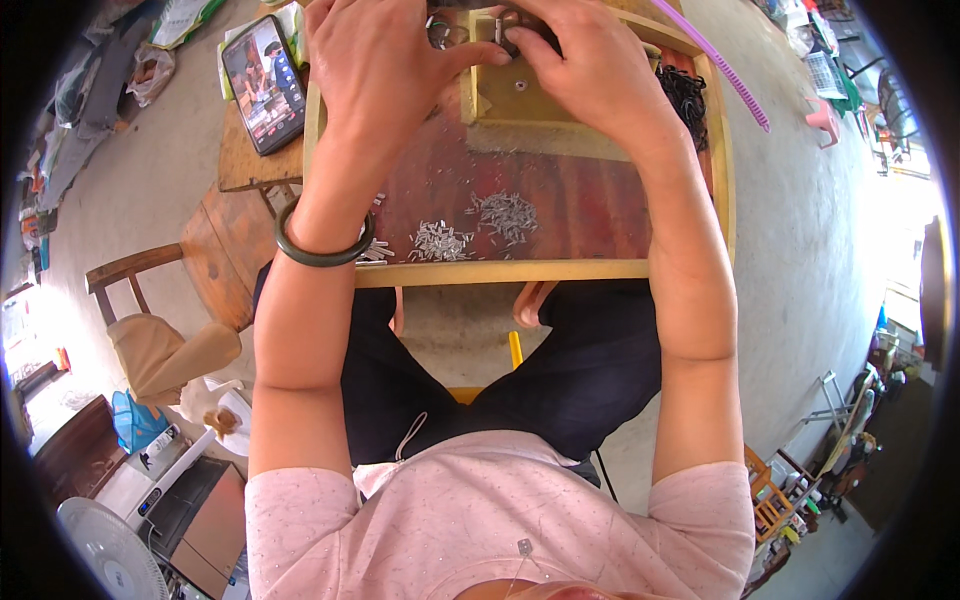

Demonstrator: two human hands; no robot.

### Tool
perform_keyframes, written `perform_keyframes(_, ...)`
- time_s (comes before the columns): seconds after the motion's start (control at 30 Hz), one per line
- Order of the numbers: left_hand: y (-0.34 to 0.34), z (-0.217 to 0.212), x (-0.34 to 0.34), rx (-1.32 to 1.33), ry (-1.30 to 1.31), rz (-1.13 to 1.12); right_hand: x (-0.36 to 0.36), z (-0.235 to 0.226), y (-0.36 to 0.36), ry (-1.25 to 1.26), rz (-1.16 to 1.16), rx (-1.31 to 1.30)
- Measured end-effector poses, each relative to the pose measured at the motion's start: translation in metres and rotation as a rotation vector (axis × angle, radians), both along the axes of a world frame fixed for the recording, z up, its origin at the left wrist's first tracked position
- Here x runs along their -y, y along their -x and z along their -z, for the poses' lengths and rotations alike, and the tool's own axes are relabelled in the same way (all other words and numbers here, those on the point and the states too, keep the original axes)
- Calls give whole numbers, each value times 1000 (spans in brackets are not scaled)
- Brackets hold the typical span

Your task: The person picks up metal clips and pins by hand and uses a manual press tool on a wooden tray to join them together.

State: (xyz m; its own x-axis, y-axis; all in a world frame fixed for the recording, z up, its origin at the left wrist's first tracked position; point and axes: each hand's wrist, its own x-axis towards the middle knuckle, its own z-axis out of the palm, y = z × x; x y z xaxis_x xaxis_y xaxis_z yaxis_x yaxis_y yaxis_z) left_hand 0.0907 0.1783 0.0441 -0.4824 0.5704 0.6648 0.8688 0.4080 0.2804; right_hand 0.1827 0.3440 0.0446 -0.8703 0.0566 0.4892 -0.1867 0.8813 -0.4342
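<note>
My left hand (375, 65) and my right hand (585, 65) meet at the top of the view over a small tan board (530, 95) with a hole in it. Their fingertips pinch a small dark ring-like part (505, 35) together; what exactly it is stays too small to tell. A dark green bangle (322, 250) circles my left wrist. Both hands work above a shallow wooden tray (500, 272) with a reddish floor. Several small silvery metal pieces (505, 212) lie in piles on the tray floor below my hands.
A heap of black loops (688, 95) lies at the tray's right side. A phone (264, 82) with a lit screen rests on a wooden stool to the left. A purple strip (720, 65) crosses the upper right. A wooden chair (150, 330) and a fan (105, 550) stand on the left.
</note>
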Motion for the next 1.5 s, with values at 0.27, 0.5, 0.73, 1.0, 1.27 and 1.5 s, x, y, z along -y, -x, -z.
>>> perform_keyframes(0.27, 7, 3, 6, -43, 64, -29, 45, 8, -62, -42, -166, 102)
perform_keyframes(0.5, 12, 16, 3, -66, -15, -44, 75, 35, -79, -212, -304, 270)
perform_keyframes(0.73, 15, 19, 3, -82, -24, -73, 77, 37, -69, -359, -382, 278)
perform_keyframes(1.0, 12, 18, 4, -45, -24, -63, 80, 24, -52, -569, -604, 320)
perform_keyframes(1.27, 15, 19, 3, 1, -44, -32, 64, 29, -43, -385, -638, 350)
perform_keyframes(1.5, 12, 17, 1, 16, -79, -43, 24, -11, -35, 282, -151, 141)
